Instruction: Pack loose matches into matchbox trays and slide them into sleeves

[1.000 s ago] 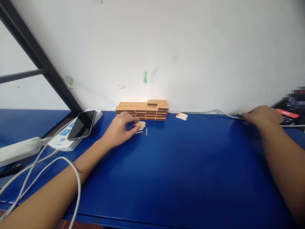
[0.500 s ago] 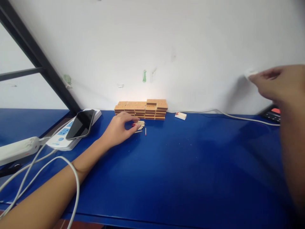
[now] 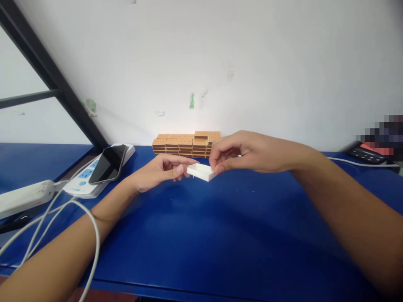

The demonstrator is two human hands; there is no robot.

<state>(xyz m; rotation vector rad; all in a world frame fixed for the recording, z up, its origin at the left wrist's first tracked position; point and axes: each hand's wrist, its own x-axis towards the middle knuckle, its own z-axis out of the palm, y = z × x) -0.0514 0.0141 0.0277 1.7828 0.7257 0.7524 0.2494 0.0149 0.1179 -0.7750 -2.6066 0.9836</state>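
My right hand (image 3: 242, 151) pinches a small white open tray (image 3: 200, 171), like a matchbox drawer, and holds it just above the blue table (image 3: 220, 226). My left hand (image 3: 160, 170) is beside it on the left, its thumb and fingers reaching to the tray's left end. The loose matchsticks that lay there are hidden behind the hands and tray. A stack of tan matchboxes (image 3: 185, 144) stands against the white wall right behind both hands.
A phone (image 3: 108, 164) lies on a white and blue power strip (image 3: 82, 184) at the left, with white cables (image 3: 63, 218) trailing over my left forearm. A black sloping bar (image 3: 47, 71) rises at the left. A dark device (image 3: 367, 154) and a white cord sit far right.
My right hand swung from the far right, up past the wall, to the centre with a white tray. My left hand lifted off the matchsticks toward the tray.
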